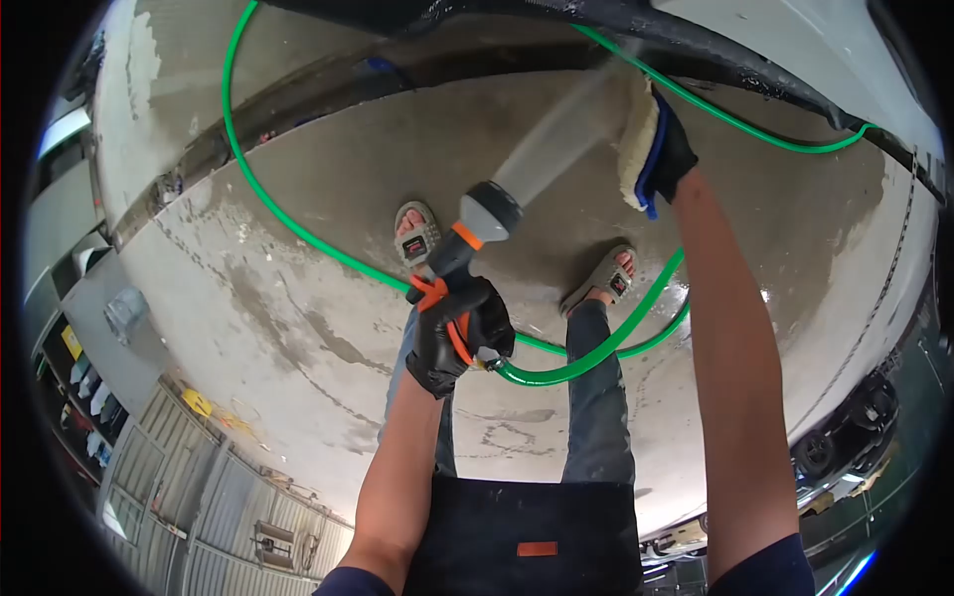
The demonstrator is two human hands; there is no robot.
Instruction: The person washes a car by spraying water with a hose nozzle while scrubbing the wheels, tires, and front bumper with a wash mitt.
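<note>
My left hand (460, 333), in a black glove, is wrapped round the orange and grey handle of a spray nozzle (477, 219). Water (561, 134) sprays from the nozzle up and to the right. The green hose (556, 375) joins the nozzle at its lower end. At the upper right my right hand (674, 149), also gloved in black, holds a wash mitt (641, 149) with cream pile and a blue edge. Its fingers are mostly hidden behind the mitt. The spray passes close to the mitt's upper end.
The lower edge of a vehicle (835, 60) spans the top. A floor channel (298, 109) crosses the wet concrete (328, 189). Hose loops lie around my sandalled feet. Shelves (84, 397) stand at left, and another vehicle (845, 427) is at lower right.
</note>
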